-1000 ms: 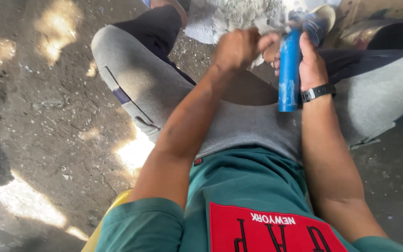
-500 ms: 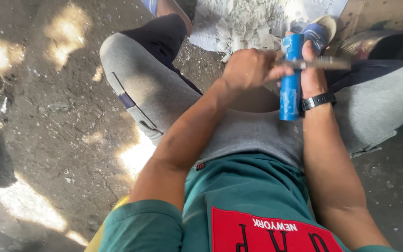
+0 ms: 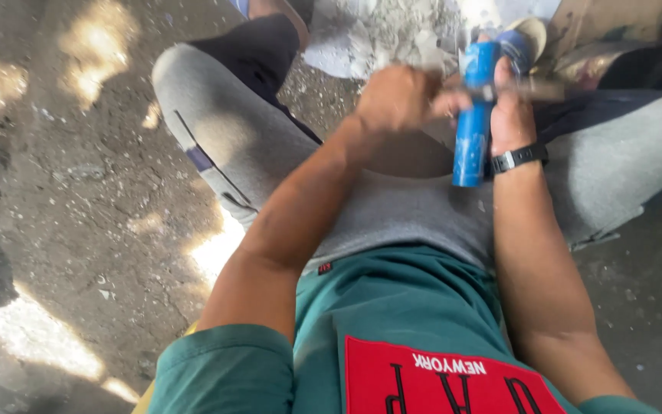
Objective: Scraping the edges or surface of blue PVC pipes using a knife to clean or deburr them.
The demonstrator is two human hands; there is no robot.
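Rough grey floor (image 3: 78,222), dusty and dappled with sun patches, lies under a seated person whose grey-clad knees spread to either side. Rubble (image 3: 377,34) is heaped on the floor beyond the knees.

Since half a second ago the view has tipped slightly, so hands and rubble sit a little higher and to the right in frame; the grips themselves have not changed. The dark rod (image 3: 534,90), blurred now as before, remains level across the top of the blue tube (image 3: 473,115).

Right hand (image 3: 511,103), a black watch (image 3: 519,157) on its wrist, is clasped around the tube, holding it upright above the lap between the knees. Left hand (image 3: 396,98) is clenched in a fist just beside the tube's top, forearm reaching diagonally across the lap; it seems to grip the rod's near end, though blur keeps that uncertain.
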